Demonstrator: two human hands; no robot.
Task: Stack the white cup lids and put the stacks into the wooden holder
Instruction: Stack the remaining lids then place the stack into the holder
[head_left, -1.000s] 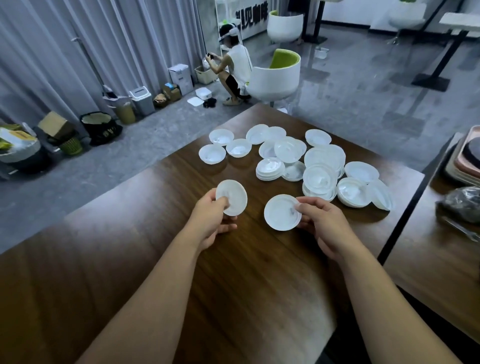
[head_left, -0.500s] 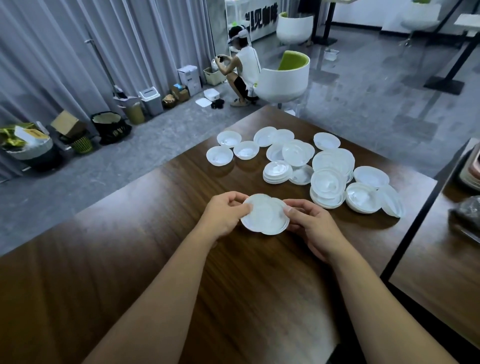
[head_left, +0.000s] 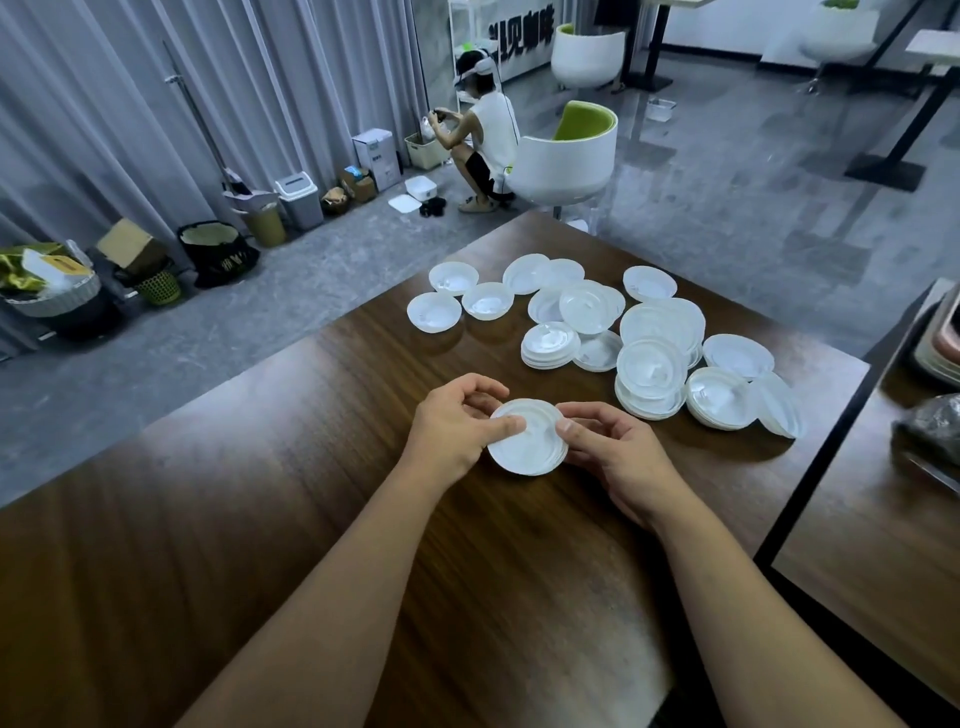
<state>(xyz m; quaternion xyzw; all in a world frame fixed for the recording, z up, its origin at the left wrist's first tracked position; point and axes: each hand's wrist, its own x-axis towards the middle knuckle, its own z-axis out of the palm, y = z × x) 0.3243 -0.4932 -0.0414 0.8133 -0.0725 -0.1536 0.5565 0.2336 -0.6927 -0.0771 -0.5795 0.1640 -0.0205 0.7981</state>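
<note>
Two white cup lids (head_left: 525, 441) lie one on the other just above the dark wooden table (head_left: 291, 545), held between both hands. My left hand (head_left: 457, 426) pinches the pair at its left edge, thumb on top. My right hand (head_left: 608, 452) pinches the right edge. Beyond them lie several loose white lids (head_left: 569, 306) and a few short lid stacks (head_left: 652, 384), spread over the far part of the table. No wooden holder is in view.
A second table (head_left: 883, 545) adjoins on the right across a narrow gap, with a stack of trays (head_left: 943, 343) and a dark bag (head_left: 930, 426) on it. Beyond the table a person (head_left: 485, 140) crouches by a white and green chair (head_left: 569, 156). Bins and boxes line the curtain at left.
One second ago each hand held its own lid apart. The hands came together, and the two lids now sit squarely on each other between them.
</note>
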